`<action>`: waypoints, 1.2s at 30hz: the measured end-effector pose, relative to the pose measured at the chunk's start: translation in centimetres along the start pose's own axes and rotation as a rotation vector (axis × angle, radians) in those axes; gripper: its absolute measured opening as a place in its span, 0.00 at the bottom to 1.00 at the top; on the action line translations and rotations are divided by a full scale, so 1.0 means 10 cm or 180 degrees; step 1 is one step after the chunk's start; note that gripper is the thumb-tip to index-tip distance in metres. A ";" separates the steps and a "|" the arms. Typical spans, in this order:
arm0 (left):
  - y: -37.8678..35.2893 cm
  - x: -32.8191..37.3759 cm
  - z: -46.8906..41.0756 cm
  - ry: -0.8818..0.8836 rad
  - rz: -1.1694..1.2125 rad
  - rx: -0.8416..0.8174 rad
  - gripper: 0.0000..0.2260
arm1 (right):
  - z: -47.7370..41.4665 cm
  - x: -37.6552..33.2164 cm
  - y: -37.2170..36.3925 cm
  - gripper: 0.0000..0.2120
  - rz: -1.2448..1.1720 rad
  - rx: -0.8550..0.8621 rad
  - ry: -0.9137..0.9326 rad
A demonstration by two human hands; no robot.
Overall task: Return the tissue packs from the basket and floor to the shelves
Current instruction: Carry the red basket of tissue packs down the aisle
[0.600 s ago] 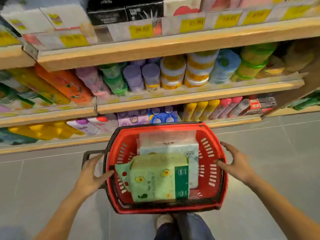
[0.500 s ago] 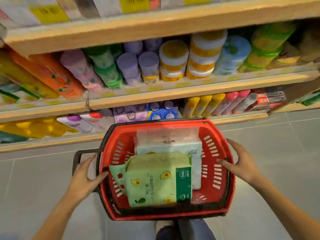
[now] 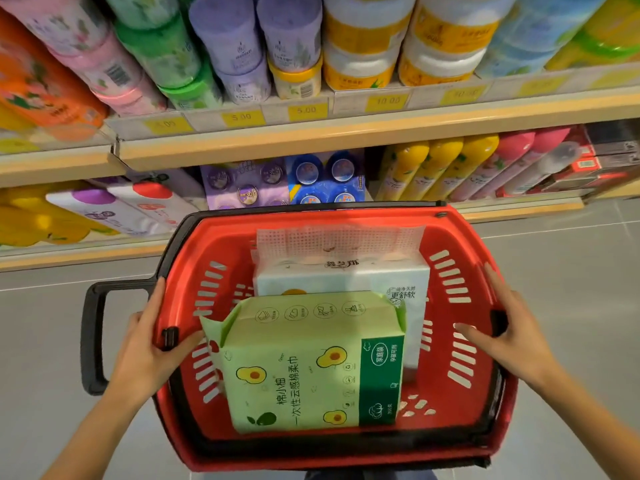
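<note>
Partly atop white pack (image 3: 343,277) in red basket (image 3: 462,242), green pack (image 3: 311,362); left hand (image 3: 145,344), right hand (image 3: 509,337) gripping rim

— What does the green pack (image 3: 311,365) say?
— "棉小柚" and "一次性云感棉柔巾". Its dark panel reads "家庭装" and "孕婴可用".
— And the white pack (image 3: 346,278)?
— "更舒软".
— Any prices?
— The yellow price tags (image 3: 307,110) on the shelf edge (image 3: 346,133) read "5.00", "5.00" and "10.00". The others are too blurred to read.
</note>
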State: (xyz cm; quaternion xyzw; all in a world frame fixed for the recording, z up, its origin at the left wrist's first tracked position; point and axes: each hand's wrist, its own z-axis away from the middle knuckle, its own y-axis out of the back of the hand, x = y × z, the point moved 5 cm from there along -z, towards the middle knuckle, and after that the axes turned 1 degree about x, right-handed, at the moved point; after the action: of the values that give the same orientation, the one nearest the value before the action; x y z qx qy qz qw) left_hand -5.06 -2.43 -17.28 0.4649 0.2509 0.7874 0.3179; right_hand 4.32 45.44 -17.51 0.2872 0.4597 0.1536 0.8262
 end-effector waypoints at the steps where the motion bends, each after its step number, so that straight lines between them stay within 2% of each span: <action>1: 0.01 -0.02 -0.02 -0.0019 0.0036 -0.0039 0.45 | -0.01 0.01 0.00 0.46 0.0024 0.0003 0.0002; 8: 0.06 -0.05 -0.01 0.0113 -0.0043 -0.0169 0.50 | -0.07 -0.07 0.05 0.47 0.0293 -0.0023 -0.0055; 15: 0.45 0.14 0.21 0.0117 0.0190 -0.0082 0.49 | -0.08 -0.58 0.41 0.49 0.0152 -0.0141 0.0059; 19: 0.99 0.37 0.49 0.0189 0.0359 -0.0052 0.47 | 0.03 -1.18 0.72 0.48 0.0127 -0.0186 0.0271; 23: 1.66 0.66 0.79 -0.0003 0.0375 0.0040 0.50 | 0.23 -1.96 1.07 0.48 0.0154 -0.0112 0.0661; 29: 2.79 1.54 1.60 -0.0173 0.0358 0.0642 0.41 | 0.69 -3.13 1.60 0.46 0.0227 -0.0116 0.1102; 36: 3.91 1.61 2.56 0.0005 0.0834 0.0922 0.39 | 1.27 -4.31 1.98 0.45 0.0105 -0.0392 0.1564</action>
State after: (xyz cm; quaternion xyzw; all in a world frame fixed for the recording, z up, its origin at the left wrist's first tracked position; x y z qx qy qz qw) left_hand 1.45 -14.31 30.30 0.5338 0.2992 0.7780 0.1422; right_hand -7.57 34.51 28.79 0.1979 0.6318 0.2600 0.7029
